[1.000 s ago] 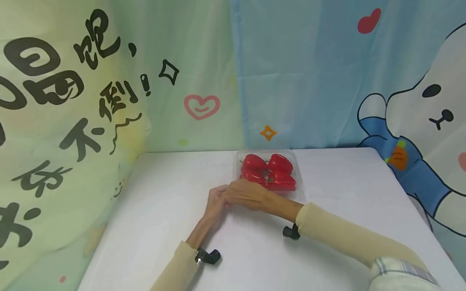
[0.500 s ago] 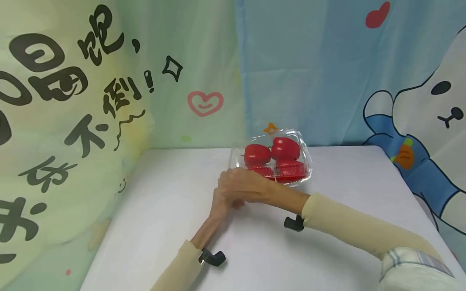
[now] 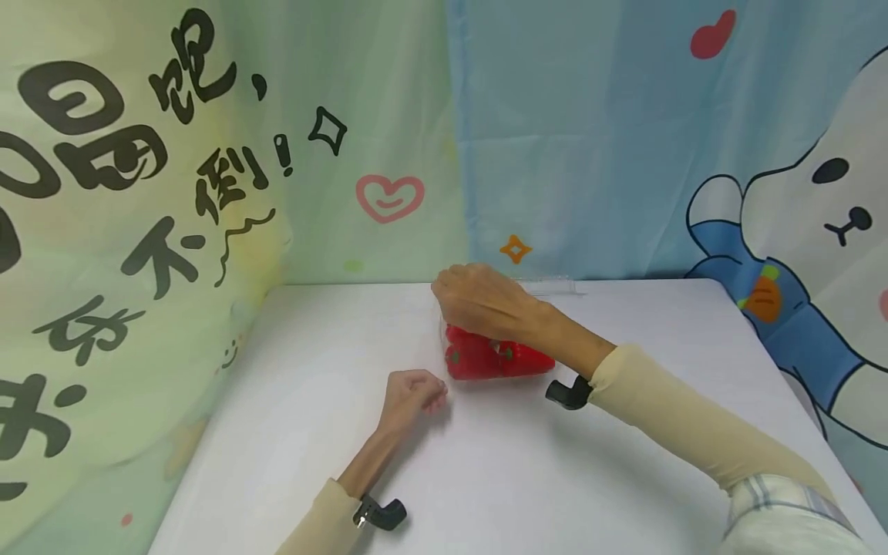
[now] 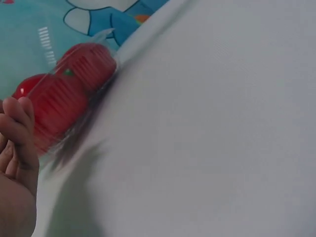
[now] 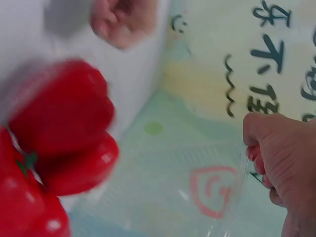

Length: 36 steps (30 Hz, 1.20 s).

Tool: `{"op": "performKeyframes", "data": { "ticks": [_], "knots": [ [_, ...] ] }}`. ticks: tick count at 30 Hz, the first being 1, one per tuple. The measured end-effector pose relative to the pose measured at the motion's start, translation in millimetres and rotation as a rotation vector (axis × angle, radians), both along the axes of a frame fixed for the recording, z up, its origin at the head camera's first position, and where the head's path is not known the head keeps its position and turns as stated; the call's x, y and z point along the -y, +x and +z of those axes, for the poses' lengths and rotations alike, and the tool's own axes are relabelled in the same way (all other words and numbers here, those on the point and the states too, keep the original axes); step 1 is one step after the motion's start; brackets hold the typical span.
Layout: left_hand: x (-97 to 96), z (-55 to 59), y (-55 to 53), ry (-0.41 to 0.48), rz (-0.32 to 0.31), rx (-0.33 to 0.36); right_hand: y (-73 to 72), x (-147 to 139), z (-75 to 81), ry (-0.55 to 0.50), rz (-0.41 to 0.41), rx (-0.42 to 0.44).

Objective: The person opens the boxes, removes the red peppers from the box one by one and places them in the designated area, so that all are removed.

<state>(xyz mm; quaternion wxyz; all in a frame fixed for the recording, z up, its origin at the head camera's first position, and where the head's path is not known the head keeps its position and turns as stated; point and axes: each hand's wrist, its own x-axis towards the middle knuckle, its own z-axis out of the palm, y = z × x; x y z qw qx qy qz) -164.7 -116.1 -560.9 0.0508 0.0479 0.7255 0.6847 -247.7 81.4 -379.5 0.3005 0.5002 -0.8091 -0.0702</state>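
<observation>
Head view: a clear box (image 3: 499,378) of red peppers (image 3: 475,359) sits toward 12 o'clock on the white table (image 3: 541,486), partly hidden by the right hand (image 3: 489,304). That hand reaches over it from 4 o'clock, fingers curled tight; from the right wrist, they pinch the edge of the clear lid (image 5: 163,182), raised clear of the peppers. The left hand (image 3: 414,397) lies near the box at its 8 o'clock, apart from it, fingers loosely bent, gripping nothing. From the left wrist, the peppers show toward 10 o'clock. A printed curtain (image 3: 576,146) hangs beyond, at 12 o'clock.
</observation>
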Motion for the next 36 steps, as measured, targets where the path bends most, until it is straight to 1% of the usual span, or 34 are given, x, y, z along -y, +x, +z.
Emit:
{"op": "performKeyframes", "data": {
  "ticks": [3,5,8,11,14,16,19,21,22,25,27,30,32,34,36],
  "knots": [
    [6.2,-1.1,8.3,-0.015,-0.024,0.041,-7.0,-4.8,12.7,-0.074,-0.040,0.078],
    [11.0,-1.4,14.1,-0.023,-0.054,0.065,-14.0,-7.8,18.9,-0.107,-0.069,0.119],
    [19.2,-1.0,23.6,-0.025,-0.113,0.076,-26.1,-11.8,22.1,-0.171,-0.110,0.222],
    [28.3,-0.8,33.7,-0.015,-0.172,0.078,-39.8,-15.2,16.6,-0.239,-0.133,0.319],
    [36.0,-3.1,44.0,-0.003,-0.225,0.094,-54.3,-19.3,5.9,-0.299,-0.145,0.386],
    [38.7,-5.1,50.2,0.012,-0.251,0.105,-64.2,-22.1,-1.8,-0.327,-0.169,0.450],
    [38.8,-7.1,55.7,0.042,-0.280,0.098,-76.4,-28.0,-12.4,-0.356,-0.219,0.571],
    [38.0,-6.9,57.5,0.055,-0.293,0.085,-80.0,-33.1,-17.5,-0.365,-0.260,0.645],
    [36.7,-6.9,57.0,0.057,-0.301,0.076,-80.2,-37.3,-19.0,-0.372,-0.277,0.667],
    [34.2,-5.8,58.2,0.055,-0.322,0.074,-73.2,-51.5,-22.5,-0.408,-0.317,0.701],
    [33.6,-5.8,59.6,0.052,-0.338,0.081,-63.7,-61.8,-23.5,-0.432,-0.346,0.703],
    [32.9,-5.6,60.8,0.062,-0.375,0.083,-45.3,-79.2,-26.5,-0.493,-0.390,0.692],
    [32.4,-5.0,59.8,0.072,-0.399,0.078,-30.6,-92.2,-30.6,-0.548,-0.439,0.678],
    [32.2,-3.6,57.9,0.076,-0.420,0.073,-15.1,-105.5,-39.6,-0.611,-0.501,0.663],
    [32.6,-1.5,55.0,0.053,-0.429,0.060,0.6,-117.4,-51.9,-0.671,-0.576,0.659]
  ]
}}
